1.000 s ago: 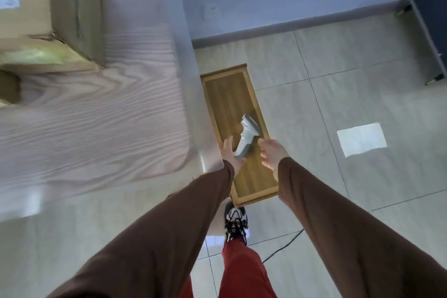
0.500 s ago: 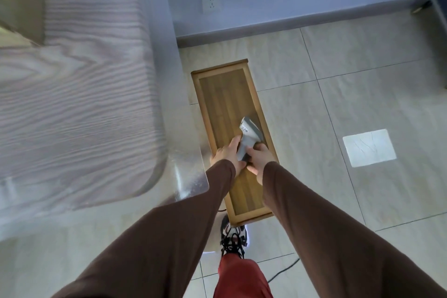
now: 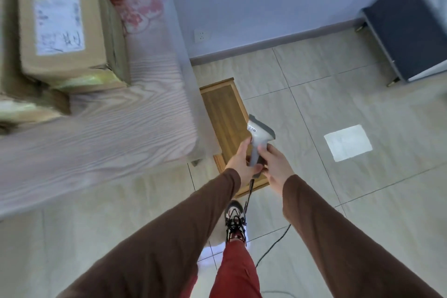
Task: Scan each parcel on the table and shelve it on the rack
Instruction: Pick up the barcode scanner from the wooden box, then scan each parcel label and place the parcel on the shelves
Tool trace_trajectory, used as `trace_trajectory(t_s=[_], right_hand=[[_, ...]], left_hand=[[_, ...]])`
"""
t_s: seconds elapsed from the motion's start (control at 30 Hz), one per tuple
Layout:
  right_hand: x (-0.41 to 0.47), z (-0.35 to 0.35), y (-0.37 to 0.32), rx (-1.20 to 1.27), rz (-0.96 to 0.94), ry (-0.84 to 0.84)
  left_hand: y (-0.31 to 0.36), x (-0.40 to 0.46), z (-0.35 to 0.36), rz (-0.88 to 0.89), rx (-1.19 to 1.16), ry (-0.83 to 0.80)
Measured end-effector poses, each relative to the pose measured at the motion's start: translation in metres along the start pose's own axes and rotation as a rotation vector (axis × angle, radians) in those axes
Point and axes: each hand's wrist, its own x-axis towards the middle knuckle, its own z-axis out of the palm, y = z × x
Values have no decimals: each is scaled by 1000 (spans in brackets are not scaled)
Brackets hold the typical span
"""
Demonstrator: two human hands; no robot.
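A grey handheld scanner (image 3: 258, 135) is lifted above the low wooden stand (image 3: 222, 109) on the floor. My left hand (image 3: 240, 162) grips the scanner's handle from the left, and my right hand (image 3: 275, 167) holds the same handle from the right. A black cable (image 3: 249, 191) hangs from the handle's bottom. Cardboard parcels sit on the wood-grain table (image 3: 108, 133) at the left; the top parcel (image 3: 63, 29) carries a white shipping label.
A dark cabinet (image 3: 408, 31) stands at the far right by the wall. A wall socket (image 3: 202, 36) sits above the skirting. My shoe (image 3: 233, 218) and red trouser leg are below my hands. A bright light patch (image 3: 348, 141) lies on the tiled floor.
Both hands closed on the scanner and lifted it off the wooden stand. My view swung back left, bringing the parcels on the table into sight.
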Motion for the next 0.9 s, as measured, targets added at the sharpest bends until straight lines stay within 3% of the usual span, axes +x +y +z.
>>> trace_trajectory(t_s=[0.37, 0.63, 0.77, 0.9], right_hand=[[-177, 80, -74, 142, -124, -81], [-195, 195, -168, 280, -177, -303], [-173, 247, -195, 238, -233, -304], [-148, 284, -207, 105, -303, -233]], left_hand=[[84, -164, -74, 290, -43, -58], [118, -217, -203, 381, -211, 355], [119, -207, -269, 297, -210, 721], [120, -184, -312, 202, -135, 912]])
